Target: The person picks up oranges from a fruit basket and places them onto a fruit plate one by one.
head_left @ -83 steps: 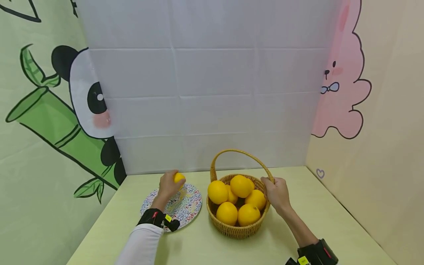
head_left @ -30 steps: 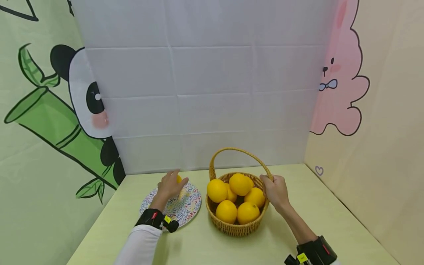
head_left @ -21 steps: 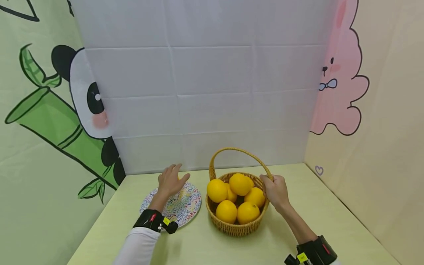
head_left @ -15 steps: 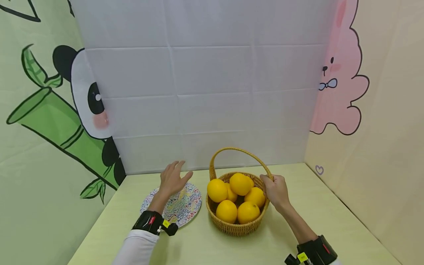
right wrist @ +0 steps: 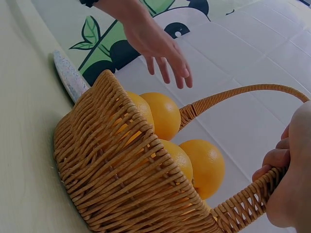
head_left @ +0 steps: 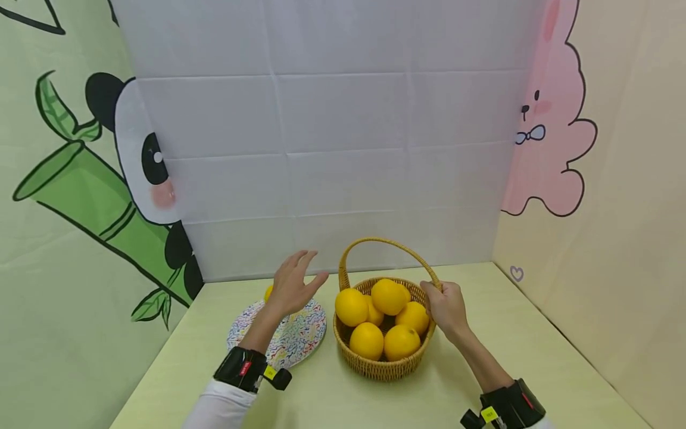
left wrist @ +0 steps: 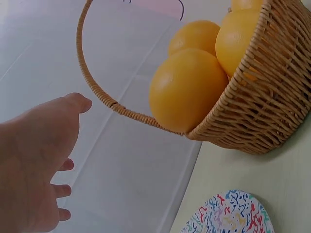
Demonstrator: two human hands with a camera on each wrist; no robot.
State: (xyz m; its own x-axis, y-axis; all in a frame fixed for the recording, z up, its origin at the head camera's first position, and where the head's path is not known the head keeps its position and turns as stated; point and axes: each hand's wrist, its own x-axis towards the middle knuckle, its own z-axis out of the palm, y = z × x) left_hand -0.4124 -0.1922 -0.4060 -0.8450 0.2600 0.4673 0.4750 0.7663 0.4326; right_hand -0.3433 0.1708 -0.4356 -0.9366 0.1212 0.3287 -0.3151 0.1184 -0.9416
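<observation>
A woven wicker basket (head_left: 383, 370) full of oranges (head_left: 390, 298) stands on the table. My right hand (head_left: 446, 307) grips the lower right end of its arched handle (head_left: 382, 241), and the right wrist view shows the fingers curled round it. In the air above the speckled plate (head_left: 308, 339), my left hand (head_left: 293, 286) has its fingers spread and holds nothing. Part of a yellow fruit (head_left: 268, 292) shows at the plate's far side, mostly hidden behind that hand. The left wrist view shows the basket's near side and an orange (left wrist: 187, 90) by its rim.
A pale yellow-green table (head_left: 482, 333) carries both the plate and the basket. Behind it hangs a creased grey-white sheet (head_left: 343, 131). A panda print (head_left: 145, 167) covers the left wall, and a pink bear print (head_left: 552, 149) the right.
My left hand has let go of the yellow fruit on the plate, lifted, spread its fingers and moved right toward the basket. My right hand keeps its grip on the handle.
</observation>
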